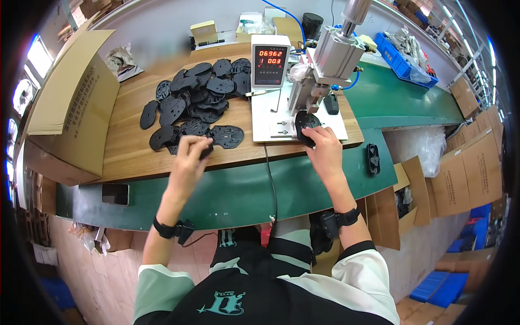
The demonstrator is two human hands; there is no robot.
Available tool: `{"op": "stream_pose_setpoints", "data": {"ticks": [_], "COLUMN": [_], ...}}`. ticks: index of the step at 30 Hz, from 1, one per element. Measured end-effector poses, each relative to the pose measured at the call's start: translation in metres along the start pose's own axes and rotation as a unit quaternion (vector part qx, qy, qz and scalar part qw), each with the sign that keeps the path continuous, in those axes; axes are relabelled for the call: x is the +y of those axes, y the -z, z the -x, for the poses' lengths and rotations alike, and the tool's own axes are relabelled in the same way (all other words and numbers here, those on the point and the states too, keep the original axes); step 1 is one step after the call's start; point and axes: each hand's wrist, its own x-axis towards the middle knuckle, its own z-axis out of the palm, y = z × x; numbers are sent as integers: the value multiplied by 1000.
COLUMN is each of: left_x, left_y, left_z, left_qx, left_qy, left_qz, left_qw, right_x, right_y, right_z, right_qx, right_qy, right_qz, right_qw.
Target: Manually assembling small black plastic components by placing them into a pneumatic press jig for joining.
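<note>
Under the head of a bench press (314, 100), my right hand (323, 149) grips a black plastic shell (304, 122), shaped like a computer mouse base, on the white press plate (261, 120). My left hand (188, 157) is closed at the near edge of the heap, its fingertips pinching a small-looking dark piece (206, 150), mostly hidden by the fingers. Beside it lies a flat black shell (227, 136) with holes in it. Behind spreads a loose pile of several similar black shells (187, 97) on the wooden board (130, 141).
A counter box with red digits (270, 61) stands left of the press. An open carton (76, 108) fills the board's left end. On the green table lie a phone (116, 194) and a black shell part (372, 158). A blue crate (403, 59) sits far right; a cable (269, 184) crosses the front edge.
</note>
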Motion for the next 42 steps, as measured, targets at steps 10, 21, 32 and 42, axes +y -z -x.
{"op": "stream_pose_setpoints", "data": {"ticks": [10, 21, 32, 42], "left_x": [-40, -52, -45, -45], "left_y": [-24, -26, -35, -33], "left_z": [69, 78, 80, 79], "left_qx": [-6, 61, 19, 32], "left_qy": [-25, -8, -22, -25], "left_qz": [-108, -125, -170, -159], "left_qw": [994, 990, 985, 987], "right_x": [0, 3, 1, -5], "right_y": [-1, -15, -27, -23], "right_z": [3, 5, 8, 12], "right_qx": [14, 76, 88, 74], "right_qy": [2, 28, -11, -32], "right_qz": [-4, 7, 77, 47], "right_qw": [1000, 997, 993, 996]}}
